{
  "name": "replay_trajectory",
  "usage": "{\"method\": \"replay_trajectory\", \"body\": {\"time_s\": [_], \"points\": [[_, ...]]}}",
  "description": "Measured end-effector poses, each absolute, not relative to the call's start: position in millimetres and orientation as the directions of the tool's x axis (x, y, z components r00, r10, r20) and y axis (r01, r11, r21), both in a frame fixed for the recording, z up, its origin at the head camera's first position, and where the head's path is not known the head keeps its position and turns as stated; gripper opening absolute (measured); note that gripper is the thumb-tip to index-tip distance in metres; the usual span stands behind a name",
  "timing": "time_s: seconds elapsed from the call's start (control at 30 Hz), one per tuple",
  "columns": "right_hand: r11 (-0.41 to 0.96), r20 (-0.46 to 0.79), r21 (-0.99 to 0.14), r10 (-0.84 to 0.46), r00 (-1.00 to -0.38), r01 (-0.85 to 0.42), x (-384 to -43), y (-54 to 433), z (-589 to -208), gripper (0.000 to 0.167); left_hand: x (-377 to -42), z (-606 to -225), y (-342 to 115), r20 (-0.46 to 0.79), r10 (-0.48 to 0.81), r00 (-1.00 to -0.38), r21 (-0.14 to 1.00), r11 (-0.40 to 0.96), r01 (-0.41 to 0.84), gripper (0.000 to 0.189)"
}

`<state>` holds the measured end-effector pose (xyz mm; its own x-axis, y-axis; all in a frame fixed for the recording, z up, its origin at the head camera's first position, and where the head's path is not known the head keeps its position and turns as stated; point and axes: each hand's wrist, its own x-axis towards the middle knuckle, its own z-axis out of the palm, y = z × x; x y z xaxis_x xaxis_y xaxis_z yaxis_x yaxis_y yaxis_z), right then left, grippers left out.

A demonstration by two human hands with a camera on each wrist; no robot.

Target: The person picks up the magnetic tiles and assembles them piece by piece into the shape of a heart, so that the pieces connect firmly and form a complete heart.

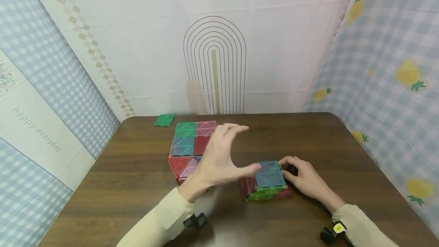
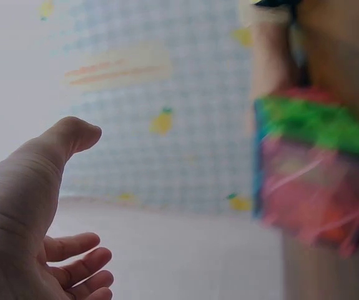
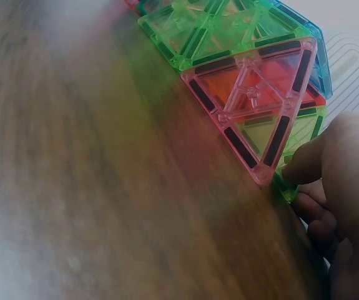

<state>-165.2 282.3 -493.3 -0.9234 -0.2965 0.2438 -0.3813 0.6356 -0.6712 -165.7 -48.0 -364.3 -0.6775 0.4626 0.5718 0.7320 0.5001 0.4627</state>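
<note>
My left hand [image 1: 221,159] hangs over the table with thumb and fingers spread apart, nothing between them. It overlaps a larger build of magnetic tiles [image 1: 183,146] in green, blue, red and pink. To its right sits a smaller magnetic-tile build [image 1: 271,174] with a blue square on top and green and red sides. My right hand [image 1: 303,178] is at that build's right side. In the right wrist view its thumb and curled fingers pinch a green magnetic tile [image 3: 310,122] at its lower corner. A pink triangle tile [image 3: 251,94] slants out beside it.
One loose green square tile [image 1: 164,120] lies near the table's back left edge. The brown wooden table [image 1: 120,186] is bordered by a white patterned cloth [image 1: 274,48] behind and checked cloths at both sides.
</note>
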Motion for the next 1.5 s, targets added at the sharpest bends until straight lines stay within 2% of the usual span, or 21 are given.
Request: {"method": "replay_trajectory", "body": {"time_s": [0.37, 0.63, 0.9, 1.17, 1.5], "points": [[0.630, 0.241, -0.678, -0.297, -0.924, -0.379, -165.2, 283.8, -494.8, 0.022, -200.1, -324.3, -128.9, 0.683, 0.191, -0.705, 0.530, 0.534, 0.658, 0.093], [0.635, 0.254, -0.668, -0.295, -0.921, -0.388, -163.9, 283.5, -493.1, 0.021, -231.0, -326.5, -189.4, 0.666, 0.038, -0.745, 0.591, 0.583, 0.558, 0.090], [0.639, 0.248, -0.667, -0.293, -0.923, -0.382, -163.2, 283.6, -491.6, 0.023, -269.6, -361.5, -236.0, 0.555, -0.048, -0.830, 0.678, 0.605, 0.419, 0.087], [0.637, 0.247, -0.669, -0.297, -0.922, -0.384, -163.2, 284.7, -491.3, 0.020, -295.2, -408.9, -270.8, 0.364, -0.114, -0.924, 0.768, 0.598, 0.229, 0.096], [0.634, 0.241, -0.676, -0.291, -0.926, -0.376, -162.5, 284.2, -491.7, 0.021, -321.8, -466.2, -290.9, 0.221, -0.011, -0.975, 0.767, 0.620, 0.166, 0.100]]}}
